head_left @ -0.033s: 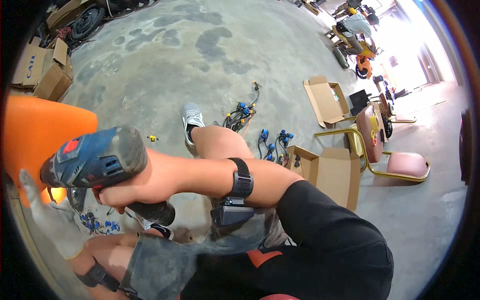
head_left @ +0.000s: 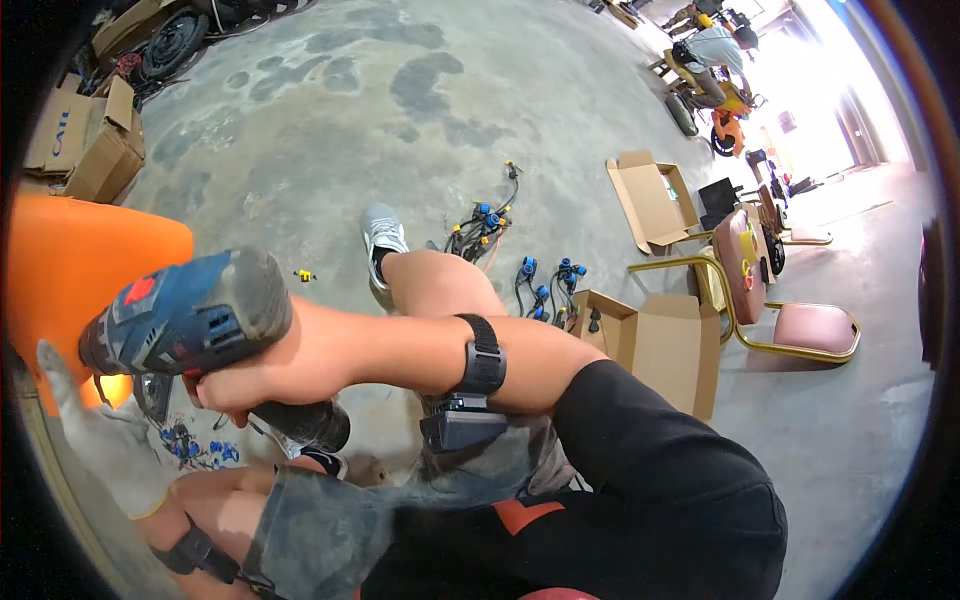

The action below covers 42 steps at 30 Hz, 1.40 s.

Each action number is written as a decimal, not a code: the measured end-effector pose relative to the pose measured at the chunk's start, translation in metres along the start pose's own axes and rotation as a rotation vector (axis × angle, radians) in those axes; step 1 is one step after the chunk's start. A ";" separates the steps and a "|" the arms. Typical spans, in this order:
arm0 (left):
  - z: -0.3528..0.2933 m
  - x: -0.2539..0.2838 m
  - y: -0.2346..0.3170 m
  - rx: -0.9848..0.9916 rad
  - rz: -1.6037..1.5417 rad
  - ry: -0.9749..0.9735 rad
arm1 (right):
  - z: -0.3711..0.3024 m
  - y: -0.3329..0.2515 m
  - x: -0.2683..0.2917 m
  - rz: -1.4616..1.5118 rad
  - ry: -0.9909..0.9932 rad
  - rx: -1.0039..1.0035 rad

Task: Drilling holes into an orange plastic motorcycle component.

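Observation:
A blue and black cordless drill is gripped by my right hand, its front end pointing left at a large smooth orange plastic panel. The drill's tip is hidden by its own body and the panel. My left hand, in a whitish glove, is under the drill's front end, beside the panel's lower edge. One of its fingers stretches up against the orange surface; the other fingers are hard to make out. A bright orange glow shows on the panel just below the drill.
Blue-capped wiring connectors lie on the concrete floor past my foot. More blue connectors are at lower left. An open cardboard box and a pink chair stand to the right. Far right, a person sits near an orange vehicle.

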<state>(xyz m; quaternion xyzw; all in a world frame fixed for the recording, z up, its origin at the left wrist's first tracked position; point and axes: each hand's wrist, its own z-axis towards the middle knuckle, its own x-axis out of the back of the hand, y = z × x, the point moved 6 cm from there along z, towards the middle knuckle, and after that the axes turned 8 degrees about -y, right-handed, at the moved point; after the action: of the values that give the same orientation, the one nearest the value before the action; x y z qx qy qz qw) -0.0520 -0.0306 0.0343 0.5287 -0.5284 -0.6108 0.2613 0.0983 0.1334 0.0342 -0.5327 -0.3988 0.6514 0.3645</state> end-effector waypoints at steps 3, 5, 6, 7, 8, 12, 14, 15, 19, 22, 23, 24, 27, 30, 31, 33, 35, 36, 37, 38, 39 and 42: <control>-0.010 0.024 0.031 -0.070 -0.025 0.008 | 0.012 -0.012 -0.020 0.027 -0.030 -0.052; 0.008 0.010 -0.009 -0.003 -0.186 -0.169 | -0.001 0.000 0.001 0.004 0.036 -0.122; 0.006 0.014 -0.004 -0.019 -0.250 -0.225 | -0.003 -0.002 -0.004 -0.054 0.014 -0.143; 0.009 0.010 -0.008 -0.081 -0.219 -0.214 | -0.009 -0.001 0.001 -0.031 0.046 -0.194; 0.006 0.006 0.004 -0.171 -0.171 -0.197 | -0.009 -0.006 -0.003 -0.002 0.043 -0.236; 0.002 -0.013 0.016 -0.248 -0.135 -0.204 | -0.005 -0.012 -0.006 0.001 0.083 -0.107; 0.003 -0.016 0.022 -0.261 -0.157 -0.244 | -0.001 -0.010 -0.007 0.014 0.077 -0.098; 0.004 -0.016 0.023 -0.255 -0.176 -0.332 | 0.001 -0.009 -0.008 0.048 0.071 -0.088; 0.002 -0.009 0.023 -0.244 -0.179 -0.382 | 0.004 -0.010 -0.015 -0.043 0.094 -0.098; -0.003 -0.009 0.024 -0.220 -0.146 -0.365 | -0.002 -0.008 -0.013 -0.026 0.082 -0.086; -0.004 -0.010 0.023 -0.211 -0.175 -0.366 | -0.002 -0.007 -0.011 0.006 0.051 -0.073; -0.003 -0.012 0.022 -0.211 -0.167 -0.366 | -0.002 -0.006 -0.010 0.013 0.048 -0.069; -0.001 -0.015 0.025 -0.242 -0.192 -0.376 | -0.003 -0.010 -0.010 -0.044 0.020 -0.049; -0.002 -0.012 0.024 -0.217 -0.157 -0.353 | -0.003 -0.010 -0.009 -0.009 0.062 -0.059; -0.003 -0.012 0.024 -0.217 -0.167 -0.346 | -0.002 -0.008 -0.008 -0.043 0.027 -0.045; -0.002 -0.012 0.023 -0.217 -0.178 -0.346 | -0.001 -0.010 -0.010 -0.080 -0.003 -0.028; -0.003 -0.010 0.021 -0.188 -0.180 -0.396 | -0.002 -0.011 -0.009 -0.022 0.038 -0.080; -0.004 -0.011 0.022 -0.189 -0.179 -0.398 | -0.003 -0.011 -0.009 -0.023 0.038 -0.078; -0.004 -0.013 0.023 -0.184 -0.191 -0.386 | -0.004 -0.011 -0.009 -0.047 0.023 -0.069; -0.005 -0.014 0.023 -0.179 -0.202 -0.371 | -0.004 -0.011 -0.009 -0.069 0.005 -0.062; -0.005 -0.015 0.023 -0.179 -0.200 -0.369 | -0.003 -0.009 -0.008 -0.067 0.003 -0.063; -0.006 -0.018 0.027 -0.242 -0.132 -0.351 | -0.002 -0.010 -0.009 -0.117 -0.034 -0.047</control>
<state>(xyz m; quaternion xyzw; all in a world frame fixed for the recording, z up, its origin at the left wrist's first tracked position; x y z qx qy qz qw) -0.0475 -0.0251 0.0669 0.4125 -0.4527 -0.7682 0.1864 0.1021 0.1295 0.0473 -0.5058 -0.4506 0.6283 0.3826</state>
